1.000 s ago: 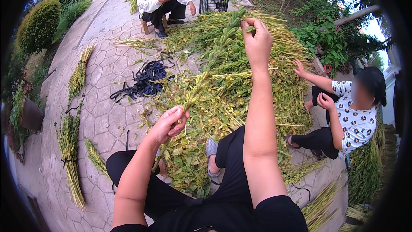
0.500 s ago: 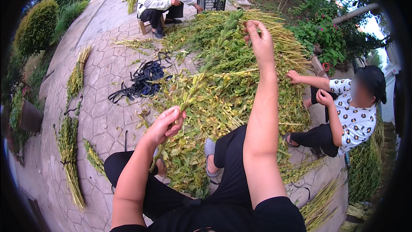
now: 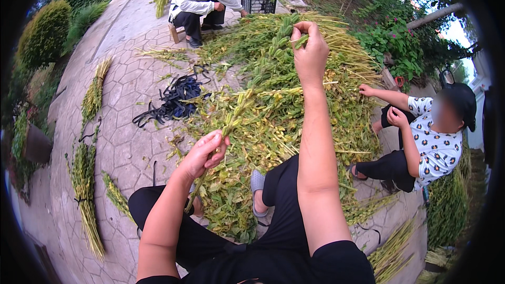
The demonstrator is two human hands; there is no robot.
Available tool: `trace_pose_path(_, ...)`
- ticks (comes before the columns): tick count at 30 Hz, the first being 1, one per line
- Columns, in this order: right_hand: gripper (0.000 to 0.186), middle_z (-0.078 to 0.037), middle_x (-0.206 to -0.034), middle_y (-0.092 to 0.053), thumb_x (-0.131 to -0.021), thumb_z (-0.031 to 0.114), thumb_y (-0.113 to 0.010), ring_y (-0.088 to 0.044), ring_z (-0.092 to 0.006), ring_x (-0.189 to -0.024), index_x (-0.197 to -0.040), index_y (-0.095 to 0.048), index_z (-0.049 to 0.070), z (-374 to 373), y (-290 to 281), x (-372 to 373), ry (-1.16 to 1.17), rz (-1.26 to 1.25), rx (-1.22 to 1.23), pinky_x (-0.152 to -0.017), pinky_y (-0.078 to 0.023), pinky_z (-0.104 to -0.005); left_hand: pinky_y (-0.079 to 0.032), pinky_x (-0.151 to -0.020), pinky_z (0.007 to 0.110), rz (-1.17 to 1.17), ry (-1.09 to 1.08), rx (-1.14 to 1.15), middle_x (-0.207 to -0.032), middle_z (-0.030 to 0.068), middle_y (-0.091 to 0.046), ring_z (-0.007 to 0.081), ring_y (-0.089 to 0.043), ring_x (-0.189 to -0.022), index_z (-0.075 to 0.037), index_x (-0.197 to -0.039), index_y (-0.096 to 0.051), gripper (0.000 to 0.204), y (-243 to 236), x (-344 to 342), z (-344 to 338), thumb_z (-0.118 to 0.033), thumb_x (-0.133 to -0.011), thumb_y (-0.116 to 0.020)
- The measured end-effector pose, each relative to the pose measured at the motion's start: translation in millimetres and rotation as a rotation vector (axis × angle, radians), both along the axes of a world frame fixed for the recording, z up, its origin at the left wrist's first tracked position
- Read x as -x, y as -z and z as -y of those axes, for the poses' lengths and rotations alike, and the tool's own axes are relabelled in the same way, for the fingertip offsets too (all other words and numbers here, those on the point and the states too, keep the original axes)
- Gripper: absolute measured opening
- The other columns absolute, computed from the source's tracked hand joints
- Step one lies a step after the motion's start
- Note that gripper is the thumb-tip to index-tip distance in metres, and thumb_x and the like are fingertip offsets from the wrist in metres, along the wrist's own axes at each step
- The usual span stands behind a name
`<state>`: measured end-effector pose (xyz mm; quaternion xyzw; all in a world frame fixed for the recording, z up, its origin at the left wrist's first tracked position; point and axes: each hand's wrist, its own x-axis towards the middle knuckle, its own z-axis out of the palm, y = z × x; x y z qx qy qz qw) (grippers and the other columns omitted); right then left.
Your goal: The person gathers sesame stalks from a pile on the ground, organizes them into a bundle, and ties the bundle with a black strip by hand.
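Note:
My left hand (image 3: 204, 153) is closed around the lower part of a sesame stalk (image 3: 239, 109), which slants up and away to the right. Plump green pods (image 3: 279, 42) crowd its upper end. Beside that tip, my right hand (image 3: 311, 55) has its fingers pinched together, with a small green piece (image 3: 301, 41) showing between them; whether it is a leaf or a pod I cannot tell. Below both hands spreads a broad heap of green and yellowing leaves (image 3: 236, 194), with sesame stalks (image 3: 342, 37) piled at its far side.
At the right, a person in a patterned shirt (image 3: 434, 142) sits by the heap. Another person (image 3: 192, 5) sits at the far side near a black crate (image 3: 258, 0). Black straps (image 3: 176, 97) lie on the paving, left of the heap. Tied bundles (image 3: 84, 194) lie farther left.
My right hand has shifted slightly left and turned, its fingers now closed by the stalk's tip. My left hand has stayed in place. The person at the right has drawn one hand back a little.

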<state>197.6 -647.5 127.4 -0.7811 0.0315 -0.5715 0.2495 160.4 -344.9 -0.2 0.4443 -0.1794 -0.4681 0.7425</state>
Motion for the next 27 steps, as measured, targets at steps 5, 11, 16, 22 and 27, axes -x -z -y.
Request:
trace_pose_path(5, 0.01, -0.011, -0.082, -0.065, -0.086, 0.008, -0.065, -0.064, -0.026, -0.072, -0.089, -0.057, 0.003, 7, -1, 1, 0.109, 0.061, 0.007, -0.065, -0.051, -0.0363, -0.02, -0.037, 0.017, 0.023, 0.005, 0.006, -0.056, -0.0039, -0.039, 0.0025, -0.025, -0.038, -0.007, -0.102, -0.052, 0.033, -3, -1, 3, -0.039, -0.102, -0.042)
trace_pose_path(11, 0.011, -0.005, -0.082, -0.065, -0.089, 0.011, -0.065, -0.061, -0.0141, -0.069, -0.094, -0.059, 0.004, 28, 2, 3, 0.225, 0.059, -0.274, -0.064, -0.049, -0.0304, -0.021, -0.036, 0.018, 0.042, -0.003, -0.026, -0.054, -0.0038, -0.039, 0.0031, -0.025, -0.037, -0.008, -0.101, -0.052, 0.033, 0, -1, 0, -0.04, -0.101, -0.043)
trace_pose_path(16, 0.013, -0.001, -0.09, -0.06, -0.093, 0.013, -0.061, -0.057, -0.0086, -0.074, -0.1, -0.061, 0.003, 58, 13, 2, -0.131, 0.142, -0.581, -0.067, -0.048, -0.0246, -0.021, -0.036, 0.019, 0.038, -0.018, -0.014, -0.054, -0.0037, -0.039, 0.0031, -0.025, -0.037, -0.008, -0.1, -0.052, 0.034, 0, -3, -3, -0.041, -0.101, -0.045)
trace_pose_path(22, 0.019, 0.001, -0.082, -0.064, -0.095, 0.016, -0.06, -0.055, -0.0059, -0.072, -0.105, -0.066, 0.002, 9, 2, -6, -0.311, -0.006, -0.439, -0.067, -0.047, -0.022, -0.021, -0.036, 0.018, 0.025, -0.004, -0.014, -0.055, -0.0035, -0.039, 0.0032, -0.026, -0.038, -0.007, -0.1, -0.052, 0.033, 3, -3, -1, -0.04, -0.101, -0.045)
trace_pose_path(27, 0.022, -0.001, -0.083, -0.066, -0.095, 0.019, -0.061, -0.059, -0.0058, -0.071, -0.106, -0.065, 0.0, -1, -3, -2, -0.382, -0.009, -0.518, -0.064, -0.049, -0.0224, -0.02, -0.037, 0.017, 0.022, 0.0, -0.004, -0.056, -0.0038, -0.04, 0.0025, -0.026, -0.039, -0.008, -0.102, -0.053, 0.032, 1, -3, 2, -0.039, -0.102, -0.043)
